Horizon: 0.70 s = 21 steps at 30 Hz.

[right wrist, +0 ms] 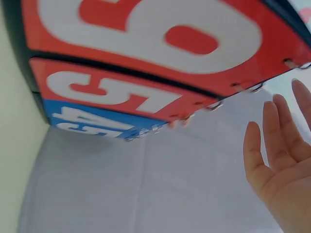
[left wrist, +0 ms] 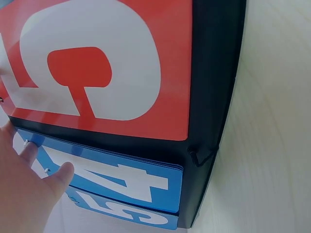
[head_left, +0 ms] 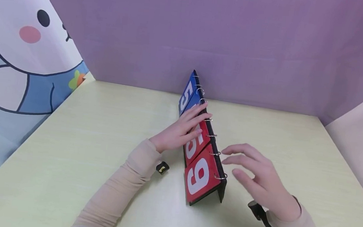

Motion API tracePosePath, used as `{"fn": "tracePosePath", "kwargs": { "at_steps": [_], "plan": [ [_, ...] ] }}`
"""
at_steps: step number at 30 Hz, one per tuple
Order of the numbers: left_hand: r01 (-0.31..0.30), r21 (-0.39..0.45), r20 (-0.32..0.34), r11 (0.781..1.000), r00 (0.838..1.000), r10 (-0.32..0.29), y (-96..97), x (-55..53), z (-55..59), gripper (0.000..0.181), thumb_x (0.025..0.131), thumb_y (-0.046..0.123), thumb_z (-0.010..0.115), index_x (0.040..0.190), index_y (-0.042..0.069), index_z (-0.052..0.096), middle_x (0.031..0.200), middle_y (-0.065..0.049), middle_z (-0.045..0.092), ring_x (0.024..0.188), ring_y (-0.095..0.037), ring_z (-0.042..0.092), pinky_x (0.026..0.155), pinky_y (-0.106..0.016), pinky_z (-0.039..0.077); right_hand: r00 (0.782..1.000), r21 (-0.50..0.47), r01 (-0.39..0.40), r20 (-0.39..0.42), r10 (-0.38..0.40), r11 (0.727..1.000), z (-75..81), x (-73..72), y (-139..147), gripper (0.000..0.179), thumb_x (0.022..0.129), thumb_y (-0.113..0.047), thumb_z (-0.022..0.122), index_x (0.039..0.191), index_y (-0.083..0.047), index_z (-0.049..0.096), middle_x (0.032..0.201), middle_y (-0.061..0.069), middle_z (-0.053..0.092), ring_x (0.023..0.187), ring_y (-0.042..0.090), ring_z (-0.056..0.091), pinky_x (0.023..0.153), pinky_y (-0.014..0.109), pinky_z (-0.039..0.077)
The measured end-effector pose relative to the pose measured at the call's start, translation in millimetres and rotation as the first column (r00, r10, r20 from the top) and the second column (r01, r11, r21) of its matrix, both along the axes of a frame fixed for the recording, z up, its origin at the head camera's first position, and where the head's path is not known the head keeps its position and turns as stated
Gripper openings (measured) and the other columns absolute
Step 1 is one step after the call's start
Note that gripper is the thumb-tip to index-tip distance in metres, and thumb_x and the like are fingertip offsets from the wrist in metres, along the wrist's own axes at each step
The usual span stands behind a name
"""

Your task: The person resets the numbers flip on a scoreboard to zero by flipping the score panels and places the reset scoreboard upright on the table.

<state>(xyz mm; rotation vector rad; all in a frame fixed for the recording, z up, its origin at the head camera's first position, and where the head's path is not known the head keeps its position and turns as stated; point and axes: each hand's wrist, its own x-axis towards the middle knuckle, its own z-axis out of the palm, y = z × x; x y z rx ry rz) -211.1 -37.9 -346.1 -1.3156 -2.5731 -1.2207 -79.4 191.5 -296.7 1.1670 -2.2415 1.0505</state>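
Far left: cartoon cloth (head_left: pixel 9 40). Then left hand (head_left: pixel 178 132), fingers straight, laid across scoreboard (head_left: pixel 202 156), gripping nothing. Standing tent-like, mid-width on desk (head_left: pixel 86 130); blue cards (head_left: pixel 187 94) far, red cards (head_left: pixel 199 176) near. Rightmost: right hand (head_left: pixel 264 171), released, just off rings (head_left: pixel 217 153).

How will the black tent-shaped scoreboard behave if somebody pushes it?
The black tent-shaped scoreboard probably resists tipping, standing on two splayed panels, but might fold. Its red and blue number cards would likely flip, hanging from silver rings.
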Motion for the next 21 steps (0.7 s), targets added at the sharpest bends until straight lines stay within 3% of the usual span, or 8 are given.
{"fn": "tracePosePath", "kwargs": {
  "at_steps": [3, 6, 8, 14, 18, 21],
  "plan": [
    [-0.003, -0.002, 0.001, 1.000, 1.000, 0.003, 0.1, -0.2, -0.3, 0.053, 0.098, 0.028, 0.047, 0.148, 0.022, 0.031, 0.160, 0.007, 0.002, 0.147, -0.017, -0.003, 0.111, -0.057, 0.025, 0.995, -0.007, 0.054, 0.083, -0.054, 0.998, -4.0, -6.5, 2.8, 0.020, 0.087, 0.003, 0.055, 0.100, -0.009, 0.066, 0.108, 0.007, 0.063, 0.106, 0.009, 0.056, 0.094, 0.013, 0.042],
    [-0.006, -0.002, 0.002, 1.000, 1.000, 0.006, 0.2, -0.2, -0.3, 0.053, 0.098, 0.028, 0.047, 0.148, 0.023, 0.031, 0.160, 0.007, 0.002, 0.147, -0.017, -0.003, 0.111, -0.057, 0.025, 0.972, 0.010, 0.084, 0.219, -0.085, 0.996, -9.7, -14.7, 4.6, 0.024, 0.089, 0.006, 0.053, 0.102, -0.009, 0.066, 0.107, 0.004, 0.065, 0.104, 0.005, 0.057, 0.093, 0.013, 0.042],
    [-0.005, 0.002, 0.001, 1.000, 1.000, 0.005, 0.0, 0.3, 0.0, 0.053, 0.098, 0.028, 0.047, 0.148, 0.022, 0.031, 0.160, 0.007, 0.003, 0.147, -0.018, -0.003, 0.111, -0.058, 0.024, 0.936, 0.042, 0.087, 0.338, -0.097, 0.995, -13.9, -20.2, 6.8, 0.023, 0.092, 0.003, 0.052, 0.104, -0.010, 0.066, 0.108, 0.002, 0.065, 0.104, 0.002, 0.056, 0.093, 0.017, 0.044],
    [0.000, 0.006, -0.004, 1.000, 1.000, 0.000, -0.2, 1.1, 0.5, 0.053, 0.098, 0.027, 0.047, 0.148, 0.020, 0.031, 0.160, 0.005, 0.003, 0.147, -0.019, -0.003, 0.111, -0.059, 0.022, 0.785, 0.077, 0.014, 0.617, -0.059, 0.997, -23.7, -33.6, 13.4, 0.022, 0.096, -0.007, 0.051, 0.115, -0.003, 0.061, 0.113, 0.009, 0.062, 0.104, 0.008, 0.058, 0.090, 0.026, 0.050],
    [0.002, 0.008, -0.014, 1.000, 1.000, -0.002, -0.2, 0.7, 0.5, 0.052, 0.098, 0.026, 0.048, 0.148, 0.019, 0.032, 0.160, 0.005, 0.004, 0.147, -0.019, -0.003, 0.112, -0.059, 0.021, 0.701, 0.095, -0.014, 0.711, -0.059, 0.995, -28.3, -40.3, 16.9, 0.025, 0.097, -0.009, 0.048, 0.119, -0.001, 0.057, 0.117, 0.012, 0.061, 0.108, 0.019, 0.058, 0.090, 0.025, 0.049],
    [0.004, 0.005, -0.015, 1.000, 1.000, -0.003, -0.5, 0.8, 0.9, 0.052, 0.098, 0.026, 0.048, 0.148, 0.020, 0.032, 0.160, 0.004, 0.004, 0.147, -0.019, -0.003, 0.113, -0.058, 0.020, 0.665, 0.113, -0.039, 0.745, -0.059, 0.993, -31.4, -43.9, 19.1, 0.027, 0.097, -0.008, 0.047, 0.121, 0.000, 0.056, 0.117, 0.014, 0.060, 0.111, 0.027, 0.057, 0.091, 0.026, 0.049]
  ]
}}
